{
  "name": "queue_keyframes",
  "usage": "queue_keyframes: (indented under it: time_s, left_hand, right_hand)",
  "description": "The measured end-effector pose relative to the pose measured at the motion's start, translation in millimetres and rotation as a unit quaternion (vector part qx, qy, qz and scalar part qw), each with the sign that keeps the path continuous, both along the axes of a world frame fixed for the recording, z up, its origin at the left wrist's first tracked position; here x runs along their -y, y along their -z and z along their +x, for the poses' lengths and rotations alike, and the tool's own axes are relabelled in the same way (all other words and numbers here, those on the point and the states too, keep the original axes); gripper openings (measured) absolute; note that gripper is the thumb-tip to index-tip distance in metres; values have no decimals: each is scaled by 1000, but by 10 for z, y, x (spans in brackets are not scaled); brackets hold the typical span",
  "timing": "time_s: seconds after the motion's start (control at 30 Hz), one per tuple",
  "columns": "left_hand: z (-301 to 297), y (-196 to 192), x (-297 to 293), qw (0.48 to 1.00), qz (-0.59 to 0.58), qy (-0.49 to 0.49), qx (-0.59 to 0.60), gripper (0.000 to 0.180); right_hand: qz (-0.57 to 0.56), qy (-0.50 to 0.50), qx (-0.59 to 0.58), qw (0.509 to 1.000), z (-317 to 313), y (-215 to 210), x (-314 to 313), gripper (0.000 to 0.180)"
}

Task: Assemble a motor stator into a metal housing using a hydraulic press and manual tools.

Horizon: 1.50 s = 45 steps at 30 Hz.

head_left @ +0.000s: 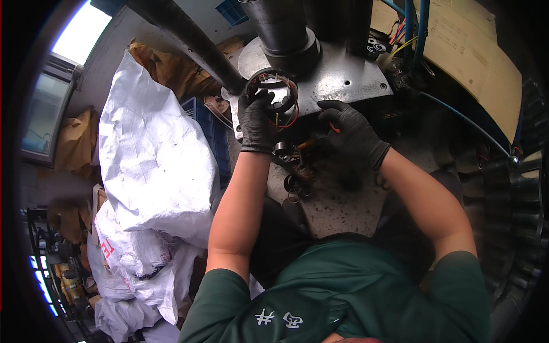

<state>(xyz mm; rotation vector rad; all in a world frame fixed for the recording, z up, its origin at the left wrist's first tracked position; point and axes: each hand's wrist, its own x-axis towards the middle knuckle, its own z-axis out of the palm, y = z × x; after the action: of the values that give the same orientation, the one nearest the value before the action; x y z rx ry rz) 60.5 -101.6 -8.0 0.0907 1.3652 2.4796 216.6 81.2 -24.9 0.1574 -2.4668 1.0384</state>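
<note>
My left hand [256, 123], in a dark work glove, grips a dark ring-shaped part with loose red wires [292, 97], like a motor stator. It is held over the front left of a grey metal machine bed [337, 86]. My right hand [351, 130], gloved too, is apart from the ring, near the bed's front edge. Its fingers are curled, and a small red bit shows at them; what they hold, if anything, I cannot make out. A thick steel column [280, 34] rises from the bed behind the ring, with a slanting dark bar [191, 43] to its left.
White woven sacks [154, 154] are heaped at the left, beside a blue crate [209, 128]. Small dark rings [294, 186] lie below the bed. Small round metal parts [376, 47] sit at the bed's far right. A cardboard sheet [474, 63] and blue hoses [420, 34] stand at the right.
</note>
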Motion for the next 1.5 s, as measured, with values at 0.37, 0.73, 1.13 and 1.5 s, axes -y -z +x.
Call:
queue_keyframes:
  time_s: [0.37, 0.73, 1.13, 1.5]
  left_hand:
    - [165, -73, 176, 973, 201, 99, 62, 43]
    - [438, -378, 281, 948, 256, 171, 81, 51]
    - [566, -274, 63, 936, 288, 171, 108, 51]
    - [545, -317, 56, 947, 278, 137, 78, 51]
  right_hand:
    - [113, 212, -94, 966, -210, 434, -894, 35]
    - [92, -274, -46, 956, 329, -209, 314, 46]
    - [-74, 14, -140, 987, 149, -446, -28, 38]
    - [-125, 133, -135, 974, -190, -535, -483, 27]
